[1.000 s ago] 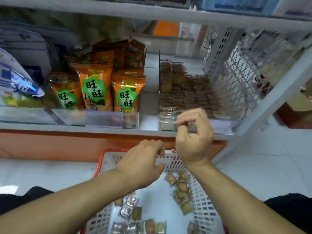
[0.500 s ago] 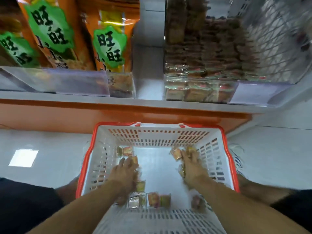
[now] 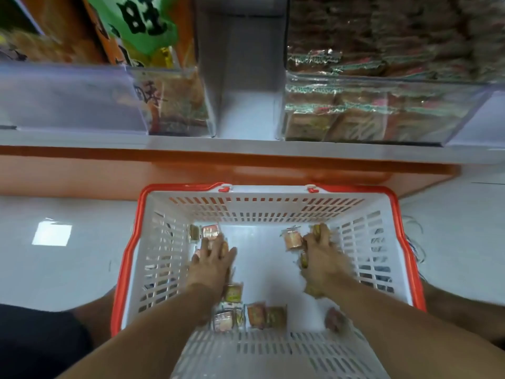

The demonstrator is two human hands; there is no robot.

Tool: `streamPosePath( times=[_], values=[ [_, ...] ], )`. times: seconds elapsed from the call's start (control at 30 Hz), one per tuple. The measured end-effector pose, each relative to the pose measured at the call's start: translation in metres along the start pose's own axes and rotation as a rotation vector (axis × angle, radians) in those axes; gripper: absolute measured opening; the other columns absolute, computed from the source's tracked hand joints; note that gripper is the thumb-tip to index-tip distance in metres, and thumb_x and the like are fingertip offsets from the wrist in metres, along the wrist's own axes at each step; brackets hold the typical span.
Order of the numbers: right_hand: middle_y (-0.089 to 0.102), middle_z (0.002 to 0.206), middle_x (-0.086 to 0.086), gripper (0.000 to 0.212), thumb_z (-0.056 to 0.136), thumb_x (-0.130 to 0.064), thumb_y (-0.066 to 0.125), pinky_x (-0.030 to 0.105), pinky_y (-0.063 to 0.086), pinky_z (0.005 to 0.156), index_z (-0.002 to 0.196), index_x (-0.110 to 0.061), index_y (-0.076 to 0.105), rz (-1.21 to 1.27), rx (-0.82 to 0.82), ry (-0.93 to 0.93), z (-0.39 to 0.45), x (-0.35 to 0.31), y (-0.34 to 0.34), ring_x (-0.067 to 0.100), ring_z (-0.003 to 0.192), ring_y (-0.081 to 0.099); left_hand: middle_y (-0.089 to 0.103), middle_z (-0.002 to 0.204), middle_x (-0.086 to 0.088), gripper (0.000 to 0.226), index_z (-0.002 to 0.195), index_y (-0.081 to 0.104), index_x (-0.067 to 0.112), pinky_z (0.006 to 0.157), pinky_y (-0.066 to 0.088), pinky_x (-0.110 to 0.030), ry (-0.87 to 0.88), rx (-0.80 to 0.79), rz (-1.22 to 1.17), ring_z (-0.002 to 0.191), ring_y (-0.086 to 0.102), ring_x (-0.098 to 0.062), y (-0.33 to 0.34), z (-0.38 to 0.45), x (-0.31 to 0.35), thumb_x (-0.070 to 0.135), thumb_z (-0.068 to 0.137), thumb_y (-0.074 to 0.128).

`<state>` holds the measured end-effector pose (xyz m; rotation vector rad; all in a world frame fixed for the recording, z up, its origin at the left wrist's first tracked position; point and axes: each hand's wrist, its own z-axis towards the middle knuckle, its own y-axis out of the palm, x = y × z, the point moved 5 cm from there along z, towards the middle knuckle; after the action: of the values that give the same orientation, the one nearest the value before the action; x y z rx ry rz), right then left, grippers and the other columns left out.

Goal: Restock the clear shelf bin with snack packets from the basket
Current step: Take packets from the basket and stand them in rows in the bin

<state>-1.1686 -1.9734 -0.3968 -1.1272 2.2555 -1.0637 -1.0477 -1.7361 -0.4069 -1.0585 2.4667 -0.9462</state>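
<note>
— What are the fingers doing?

— From my feed, the left hand (image 3: 211,265) lies flat on the basket floor, fingers (image 3: 218,246) straight and spread over a packet or two. The right hand (image 3: 321,258) has its fingers curled around small packets (image 3: 317,232); it's blurred, but I can see wrappers poking out of the grip.

— And around them?

— Loose snack packets (image 3: 255,314) lie scattered on the floor of the white basket (image 3: 128,258) with its red rim, which sits on the pale floor (image 3: 54,269). Above it, on the shelf (image 3: 246,149), the clear bin (image 3: 382,105) at the right is packed with packets. Orange bags (image 3: 147,31) stand at the left.
</note>
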Motion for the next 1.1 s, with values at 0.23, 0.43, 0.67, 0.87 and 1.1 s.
streamPosePath(
  times=[0.23,0.43,0.67,0.87,1.1],
  values=[
    [0.004,0.157,0.010,0.071,0.084,-0.016,0.065,0.041,0.052,0.093,0.148,-0.019,0.033,-0.009,0.069,-0.136,-0.017,-0.025,0.008,0.030,0.121,0.049,0.033,0.148,-0.011,0.058,0.142,0.040,0.021,0.108,0.043,-0.050,0.116,0.130,0.037,0.132,0.040,-0.034,0.002,0.005,0.025,0.046,0.095,0.062],
    [-0.012,0.165,0.013,0.064,0.085,-0.002,0.069,0.042,0.055,0.089,0.140,-0.014,0.038,0.042,0.021,-0.096,-0.003,-0.033,0.006,0.037,0.124,0.051,0.044,0.135,-0.012,0.041,0.136,0.045,0.019,0.104,0.046,-0.046,0.108,0.075,0.097,0.118,0.051,-0.032,0.007,0.009,0.026,0.033,0.099,0.057],
    [-0.002,0.161,0.002,0.048,0.080,-0.017,0.074,0.035,0.055,0.087,0.122,-0.017,0.051,0.290,0.019,-0.141,0.004,-0.024,0.013,0.030,0.105,0.064,0.047,0.130,-0.004,0.039,0.135,0.049,0.025,0.101,0.049,-0.039,0.064,0.140,-0.218,0.114,0.054,-0.024,0.000,0.011,0.022,0.028,0.097,0.056],
    [0.044,0.131,-0.005,0.051,0.077,-0.038,0.083,0.030,0.052,0.096,0.119,-0.020,0.059,0.573,0.052,-0.049,0.001,-0.019,-0.006,0.017,0.104,0.061,0.066,0.103,-0.005,0.011,0.108,0.065,0.026,0.067,0.051,-0.028,-0.228,0.108,-1.042,0.081,0.066,-0.022,-0.015,0.017,0.016,0.028,0.100,0.057],
    [0.064,0.094,-0.007,0.026,0.071,-0.028,0.082,0.017,0.045,0.067,0.087,-0.032,0.061,0.653,-0.049,-0.198,-0.043,-0.048,-0.071,0.004,0.080,0.059,0.055,0.050,-0.005,0.050,0.057,0.068,0.014,0.044,0.033,-0.024,-0.299,-0.157,-1.809,0.042,0.041,-0.015,-0.048,-0.010,0.038,0.009,0.097,0.039]
  ],
)
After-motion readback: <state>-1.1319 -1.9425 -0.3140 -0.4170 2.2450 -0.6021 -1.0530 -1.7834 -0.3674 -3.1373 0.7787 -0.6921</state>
